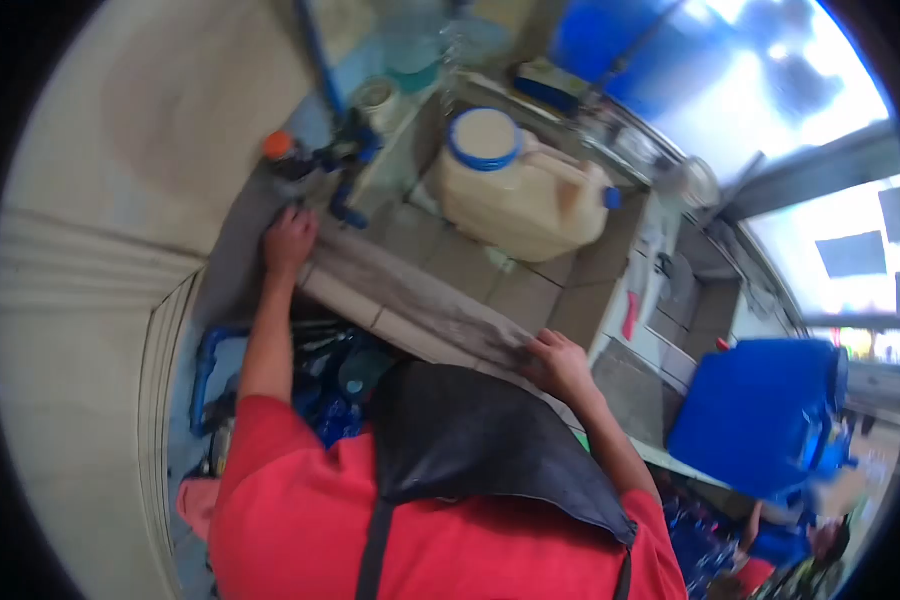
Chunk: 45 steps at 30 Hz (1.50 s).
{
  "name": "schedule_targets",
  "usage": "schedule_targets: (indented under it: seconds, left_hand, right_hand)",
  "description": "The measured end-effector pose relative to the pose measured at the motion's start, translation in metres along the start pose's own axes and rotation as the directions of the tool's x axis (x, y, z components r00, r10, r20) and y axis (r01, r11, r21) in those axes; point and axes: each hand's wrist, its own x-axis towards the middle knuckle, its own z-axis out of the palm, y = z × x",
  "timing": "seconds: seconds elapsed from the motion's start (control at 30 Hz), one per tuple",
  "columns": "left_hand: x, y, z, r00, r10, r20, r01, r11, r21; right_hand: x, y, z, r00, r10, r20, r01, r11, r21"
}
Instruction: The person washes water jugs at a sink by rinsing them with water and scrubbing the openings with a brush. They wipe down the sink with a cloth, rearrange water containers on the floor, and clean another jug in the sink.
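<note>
A grey-brown cloth (420,290) appears to stretch along the tiled front ledge of a basin (345,292). At its far-left end, below the blue tap fittings (350,150), my left hand (290,242) is closed with curled fingers. My right hand (560,362) grips the cloth's other end at the ledge, fingertips partly hidden. Inside the basin, beyond both hands and apart from them, a cream plastic jug (520,205) with a blue-rimmed lid lies tilted.
A large blue container (755,415) stands on the counter at right, near a red-handled tool (631,315). An orange-capped bottle (278,146) is beside the taps. Blue pipe (205,375) runs below the ledge at left. Another person (795,540) is at lower right.
</note>
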Motion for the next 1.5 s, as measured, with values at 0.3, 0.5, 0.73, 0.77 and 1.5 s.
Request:
schedule_targets:
  seconds: [0.3, 0.5, 0.73, 0.77, 1.5]
  left_hand:
    - [0.072, 0.103, -0.102, 0.802, -0.321, 0.505, 0.406, 0.911, -0.066]
    - [0.175, 0.204, -0.044, 0.996, 0.083, -0.037, -0.091, 0.86, -0.501]
    - [0.233, 0.211, 0.06, 0.835, 0.086, 0.544, 0.463, 0.425, -0.778]
    - [0.226, 0.209, 0.076, 0.837, 0.071, 0.543, 0.467, 0.426, -0.775]
    - [0.149, 0.226, 0.06, 0.874, -0.349, 0.339, 0.392, 0.095, -0.915]
  right_hand:
    - [0.006, 0.058, -0.045, 0.701, 0.337, -0.629, -0.422, 0.906, 0.015]
    - [0.021, 0.109, -0.024, 0.642, 0.564, -0.52, -0.736, 0.643, -0.211]
    - [0.018, 0.102, -0.038, 0.633, 0.628, -0.453, -0.702, 0.712, 0.005]
    - [0.017, 0.106, -0.038, 0.644, 0.617, -0.451, -0.692, 0.722, -0.001]
    - [0.243, -0.095, -0.185, 0.99, 0.139, -0.034, -0.137, 0.855, -0.5]
